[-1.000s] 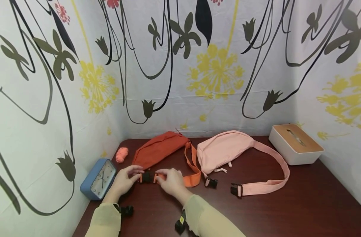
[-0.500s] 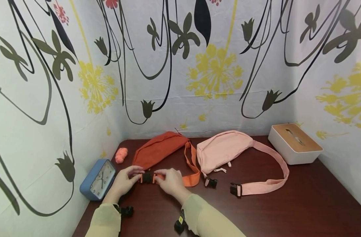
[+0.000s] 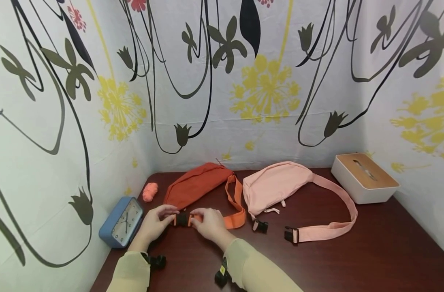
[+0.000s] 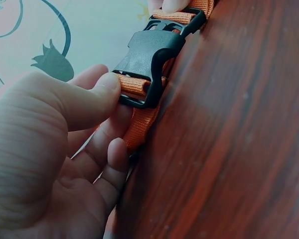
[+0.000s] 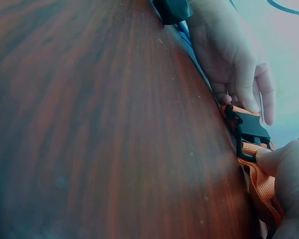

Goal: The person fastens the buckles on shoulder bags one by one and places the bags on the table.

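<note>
The orange-red waist bag lies at the back of the table, its black side-release buckle in front of it. My left hand pinches the buckle's socket end between thumb and fingers. From the other side, my right hand grips the prong end where the orange strap threads through. In the left wrist view the prongs sit in the socket, with part of them showing at its mouth; I cannot tell whether they are latched. Most of the right hand's fingers are hidden in its wrist view.
A pink waist bag lies to the right, its buckle halves apart. Behind its strap stands a white tissue box with a wooden lid. A blue alarm clock and a coral yarn bundle are at the left edge.
The buckle's two ends have come slightly closer together between my hands. Both hands keep their hold, and the bags lie where they were.
</note>
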Tool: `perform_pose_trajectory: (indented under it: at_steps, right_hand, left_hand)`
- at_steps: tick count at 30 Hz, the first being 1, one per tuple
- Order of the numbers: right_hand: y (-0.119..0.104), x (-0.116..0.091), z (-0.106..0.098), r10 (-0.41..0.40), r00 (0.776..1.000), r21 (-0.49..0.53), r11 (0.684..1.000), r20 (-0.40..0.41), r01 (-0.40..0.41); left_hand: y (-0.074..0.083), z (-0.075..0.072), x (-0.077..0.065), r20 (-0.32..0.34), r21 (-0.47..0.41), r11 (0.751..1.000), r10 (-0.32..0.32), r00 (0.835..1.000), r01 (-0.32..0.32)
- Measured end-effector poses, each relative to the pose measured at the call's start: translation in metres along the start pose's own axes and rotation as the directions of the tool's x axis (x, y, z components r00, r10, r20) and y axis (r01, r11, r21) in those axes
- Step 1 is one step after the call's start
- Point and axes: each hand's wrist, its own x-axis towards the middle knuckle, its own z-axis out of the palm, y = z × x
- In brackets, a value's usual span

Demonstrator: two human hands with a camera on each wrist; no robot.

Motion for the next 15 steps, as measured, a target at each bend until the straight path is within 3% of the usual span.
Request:
perform_pose_trajectory:
  at_steps: [15]
  right_hand:
    - [0.0020, 0.0006, 0.0000, 0.023, 1.000, 0.055, 0.998, 0.017, -0.024]
  left_hand:
    - [0.0077, 0.0039, 0.0001, -0.037, 0.062, 0.997, -0.049, 0.998, 0.051]
